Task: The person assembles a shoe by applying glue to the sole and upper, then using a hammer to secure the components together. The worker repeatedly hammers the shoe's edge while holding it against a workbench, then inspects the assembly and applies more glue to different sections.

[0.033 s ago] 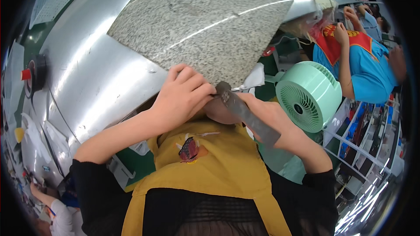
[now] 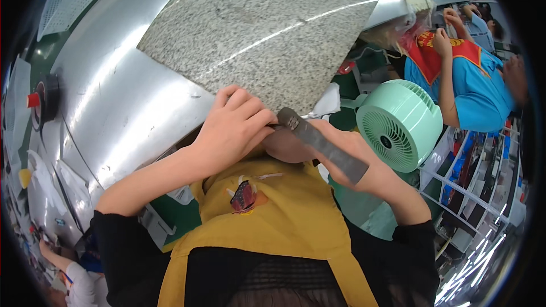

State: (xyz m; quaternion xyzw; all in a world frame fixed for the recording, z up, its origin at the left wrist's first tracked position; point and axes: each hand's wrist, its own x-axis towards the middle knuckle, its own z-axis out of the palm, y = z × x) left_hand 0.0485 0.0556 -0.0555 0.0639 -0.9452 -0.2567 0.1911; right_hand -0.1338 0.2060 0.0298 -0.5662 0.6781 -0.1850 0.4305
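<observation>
My right hand (image 2: 347,148) is closed beside a hammer (image 2: 324,145) with a dark grey head, rounded at one end and flat at the other. The handle is hidden under the head and my fingers. My left hand (image 2: 236,125) has its fingers bent together, their tips pinching a dark edge close to the rounded end. Between both hands, just above my mustard apron (image 2: 284,204), a smooth brownish piece (image 2: 284,146) shows, partly covered by the hammer. Whether the hammer touches it I cannot tell.
A speckled stone slab (image 2: 267,34) lies on the metal table (image 2: 114,96) ahead. To the right stands a mint-green fan (image 2: 398,128), with a white wire rack (image 2: 472,193) behind it. A co-worker in a blue shirt (image 2: 478,91) is at the far right. A black round device (image 2: 45,99) stands left.
The hammer head has tilted slightly, its flat end rising a little to the right. My left hand keeps about the same place.
</observation>
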